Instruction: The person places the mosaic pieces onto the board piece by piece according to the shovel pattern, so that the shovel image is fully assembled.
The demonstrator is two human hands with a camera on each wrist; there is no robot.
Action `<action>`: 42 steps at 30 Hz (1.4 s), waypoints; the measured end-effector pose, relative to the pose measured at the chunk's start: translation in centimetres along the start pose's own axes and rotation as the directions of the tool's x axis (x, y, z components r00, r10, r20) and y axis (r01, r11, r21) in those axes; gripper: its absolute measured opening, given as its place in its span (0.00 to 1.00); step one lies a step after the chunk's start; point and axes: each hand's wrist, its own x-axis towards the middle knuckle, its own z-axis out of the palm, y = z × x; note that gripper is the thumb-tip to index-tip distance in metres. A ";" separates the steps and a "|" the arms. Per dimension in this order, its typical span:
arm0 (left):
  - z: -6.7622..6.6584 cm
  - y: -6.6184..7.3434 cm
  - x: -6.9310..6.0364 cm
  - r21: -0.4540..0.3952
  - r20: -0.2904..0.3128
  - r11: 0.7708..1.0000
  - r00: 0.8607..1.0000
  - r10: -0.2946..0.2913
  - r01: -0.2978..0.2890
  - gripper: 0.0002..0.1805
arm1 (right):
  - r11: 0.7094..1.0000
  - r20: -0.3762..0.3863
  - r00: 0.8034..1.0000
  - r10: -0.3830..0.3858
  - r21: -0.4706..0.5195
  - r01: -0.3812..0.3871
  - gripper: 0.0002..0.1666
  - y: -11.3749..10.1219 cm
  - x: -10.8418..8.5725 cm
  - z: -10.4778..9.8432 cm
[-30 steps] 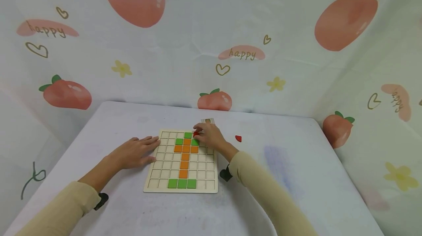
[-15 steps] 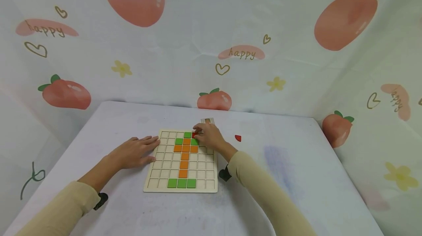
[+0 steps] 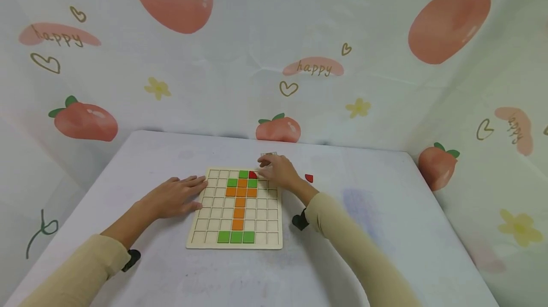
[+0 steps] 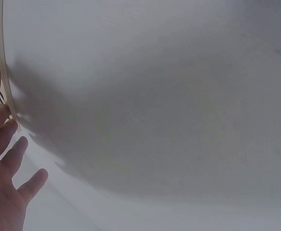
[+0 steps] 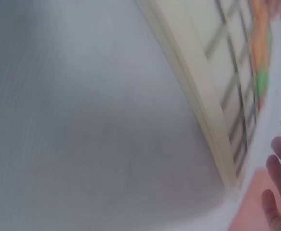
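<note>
A pale wooden grid board [image 3: 210, 226] lies flat on the table, with orange tiles [image 3: 240, 202] in a column and green tiles [image 3: 236, 237] at its near and far ends. One rounded red tile [image 3: 253, 174] sits in the far row beside a green tile. My left hand [image 3: 175, 197] rests against the board's left edge, fingers straight; the left wrist view shows its fingertips on the edge. Over the far right corner of the board is my right hand [image 3: 278, 172], fingers loosely bent, apart from the red tile, holding nothing visible.
Another red tile [image 3: 309, 178] lies on the table to the right of the board. Beyond the board, a small gridded picture card [image 3: 269, 153] is mostly covered by my right hand. A printed cloth [image 3: 239, 88] hangs behind the white table [image 3: 171, 273].
My right hand has let go of the red tile in the board's far row and has moved slightly right. The left hand keeps its place at the board's edge.
</note>
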 end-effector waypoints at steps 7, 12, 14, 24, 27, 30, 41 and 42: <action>-0.3 0.0 0.1 -0.010 -0.011 1.000 1.000 0.003 -0.003 0.34 | 0.999 -0.051 0.998 -0.030 0.034 0.031 0.22 2.5 -1.4 -3.2; -0.4 0.1 0.1 -0.010 -0.010 1.000 1.000 0.002 -0.002 0.34 | 1.000 -0.075 0.997 0.006 0.019 -0.005 0.21 5.4 -3.5 -4.6; -0.4 0.1 0.1 -0.006 -0.004 1.000 1.000 -0.002 0.002 0.34 | 0.999 -0.086 0.996 0.030 0.014 -0.029 0.20 6.6 -4.4 -5.0; -0.5 0.1 0.0 -0.008 0.011 1.000 1.000 -0.012 0.012 0.35 | 0.995 -0.057 0.993 0.099 0.022 -0.098 0.21 9.6 -7.5 -6.1; -0.5 0.1 0.0 -0.008 0.007 1.000 1.000 -0.008 0.008 0.34 | 0.996 -0.040 0.995 0.087 0.017 -0.087 0.21 10.1 -7.9 -6.0; -0.4 0.1 0.0 -0.006 0.005 1.000 1.000 -0.007 0.007 0.34 | 0.998 -0.046 0.997 0.065 0.027 -0.064 0.22 10.5 -8.1 -5.7; -0.5 0.4 0.0 -0.021 0.008 1.000 1.000 -0.008 0.009 0.34 | 0.998 -0.074 0.996 0.047 0.052 -0.043 0.22 9.9 -7.6 -4.8; -0.5 0.4 0.0 -0.023 0.005 1.000 1.000 -0.009 0.009 0.34 | 0.998 -0.073 0.996 0.048 0.048 -0.044 0.22 9.9 -7.5 -4.7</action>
